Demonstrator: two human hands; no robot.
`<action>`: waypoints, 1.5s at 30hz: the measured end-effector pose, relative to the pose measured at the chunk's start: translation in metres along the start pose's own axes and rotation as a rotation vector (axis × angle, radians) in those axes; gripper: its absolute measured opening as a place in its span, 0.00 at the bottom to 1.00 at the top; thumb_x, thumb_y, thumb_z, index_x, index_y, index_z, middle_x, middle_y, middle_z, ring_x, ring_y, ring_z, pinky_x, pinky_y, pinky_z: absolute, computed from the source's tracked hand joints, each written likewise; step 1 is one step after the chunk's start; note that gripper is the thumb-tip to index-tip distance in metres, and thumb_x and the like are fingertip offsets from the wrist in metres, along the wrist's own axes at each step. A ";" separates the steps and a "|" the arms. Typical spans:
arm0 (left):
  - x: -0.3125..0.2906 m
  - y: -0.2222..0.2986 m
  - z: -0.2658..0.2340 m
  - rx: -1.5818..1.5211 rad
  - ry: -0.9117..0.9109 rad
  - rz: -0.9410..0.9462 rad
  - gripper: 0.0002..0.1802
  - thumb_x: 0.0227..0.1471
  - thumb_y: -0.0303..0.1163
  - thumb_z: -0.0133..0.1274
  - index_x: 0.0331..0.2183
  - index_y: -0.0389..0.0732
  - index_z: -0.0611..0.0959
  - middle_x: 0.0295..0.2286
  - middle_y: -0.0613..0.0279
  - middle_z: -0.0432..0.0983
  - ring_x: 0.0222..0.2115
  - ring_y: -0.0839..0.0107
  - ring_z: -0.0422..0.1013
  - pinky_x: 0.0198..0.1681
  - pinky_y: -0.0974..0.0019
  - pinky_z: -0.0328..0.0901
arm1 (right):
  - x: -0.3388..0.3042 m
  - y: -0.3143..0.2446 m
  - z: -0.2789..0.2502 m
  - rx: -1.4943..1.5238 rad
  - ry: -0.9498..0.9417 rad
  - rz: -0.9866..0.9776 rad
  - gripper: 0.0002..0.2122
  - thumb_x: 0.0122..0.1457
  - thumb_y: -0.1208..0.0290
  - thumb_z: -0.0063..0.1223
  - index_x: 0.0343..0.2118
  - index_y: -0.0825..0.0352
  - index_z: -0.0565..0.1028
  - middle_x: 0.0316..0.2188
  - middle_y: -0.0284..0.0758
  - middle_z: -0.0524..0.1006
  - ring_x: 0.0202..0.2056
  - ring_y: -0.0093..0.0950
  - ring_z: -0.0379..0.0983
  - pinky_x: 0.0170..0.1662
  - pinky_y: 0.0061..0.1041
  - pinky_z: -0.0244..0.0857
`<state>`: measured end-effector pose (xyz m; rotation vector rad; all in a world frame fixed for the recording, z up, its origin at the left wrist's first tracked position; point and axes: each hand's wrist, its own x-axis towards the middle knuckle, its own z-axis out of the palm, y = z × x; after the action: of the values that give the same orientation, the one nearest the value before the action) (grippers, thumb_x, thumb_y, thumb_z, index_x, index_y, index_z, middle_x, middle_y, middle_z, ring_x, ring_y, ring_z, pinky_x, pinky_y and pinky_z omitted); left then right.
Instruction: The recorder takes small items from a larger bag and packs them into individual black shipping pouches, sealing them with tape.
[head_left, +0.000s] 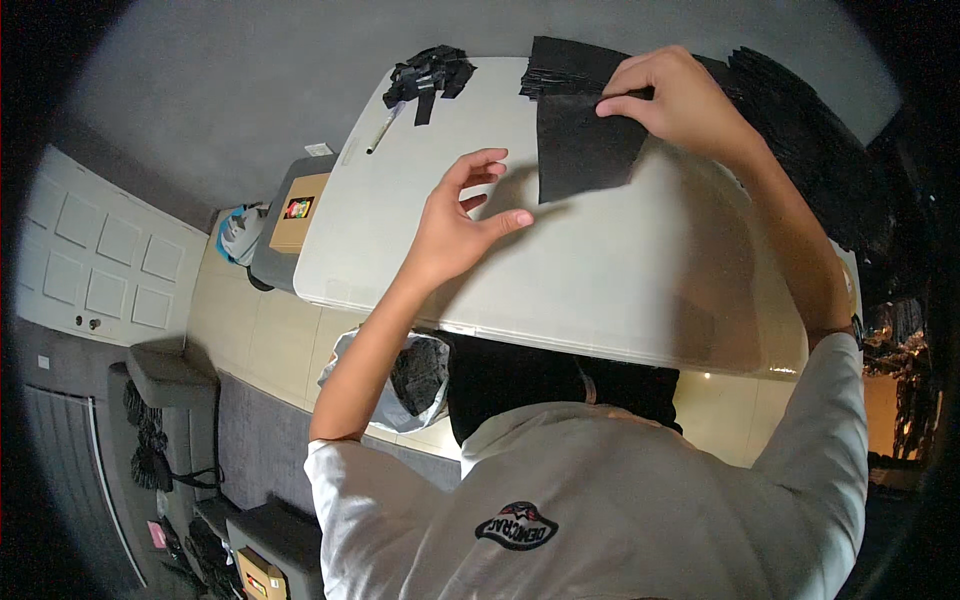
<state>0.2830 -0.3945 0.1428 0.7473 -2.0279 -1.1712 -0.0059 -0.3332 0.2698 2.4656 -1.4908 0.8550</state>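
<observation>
My right hand (672, 98) pinches the upper edge of a flat black sheet (583, 150), cut roughly square, between thumb and fingers. The sheet hangs or rests over the white table (560, 275); I cannot tell whether it touches the top. To its left, my left hand (470, 205) is empty, thumb and fingers apart and curved toward the sheet. Behind the held sheet lies a stack of similar black sheets (570, 62), partly hidden by my right hand. A large heap of black layered pieces (800, 150) fills the right end of the table, beyond my right forearm.
At the table's far left sits a bundle of black strips (430, 78), with a marker pen (385, 128) beside it. A cardboard box (298, 215) rests on a grey chair left of the table. Below the near edge stands a white bag (418, 385) with black material inside.
</observation>
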 end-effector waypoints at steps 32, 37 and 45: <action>0.060 0.043 0.016 -0.198 -0.011 0.049 0.11 0.51 0.32 0.70 0.32 0.34 0.90 0.27 0.61 0.85 0.26 0.80 0.77 0.31 0.73 0.72 | -0.053 0.010 0.070 0.813 0.140 0.383 0.13 0.58 0.65 0.69 0.33 0.73 0.83 0.28 0.33 0.83 0.30 0.17 0.75 0.36 0.25 0.70; 0.056 0.049 0.012 -0.119 -0.009 0.030 0.11 0.51 0.32 0.70 0.32 0.33 0.90 0.27 0.61 0.85 0.26 0.80 0.76 0.31 0.73 0.71 | -0.059 0.008 0.064 0.627 0.058 0.431 0.13 0.57 0.66 0.70 0.36 0.73 0.83 0.31 0.34 0.84 0.31 0.18 0.75 0.37 0.25 0.70; 0.044 0.051 0.010 -0.097 -0.014 0.060 0.10 0.52 0.32 0.69 0.32 0.34 0.91 0.27 0.63 0.85 0.25 0.81 0.75 0.29 0.73 0.68 | -0.068 -0.007 0.054 0.556 0.023 0.379 0.13 0.54 0.68 0.71 0.34 0.72 0.82 0.25 0.34 0.79 0.28 0.21 0.74 0.35 0.25 0.68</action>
<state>0.2411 -0.4005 0.1958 0.6276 -1.9762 -1.2338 -0.0024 -0.2986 0.1903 2.5297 -1.9673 1.5432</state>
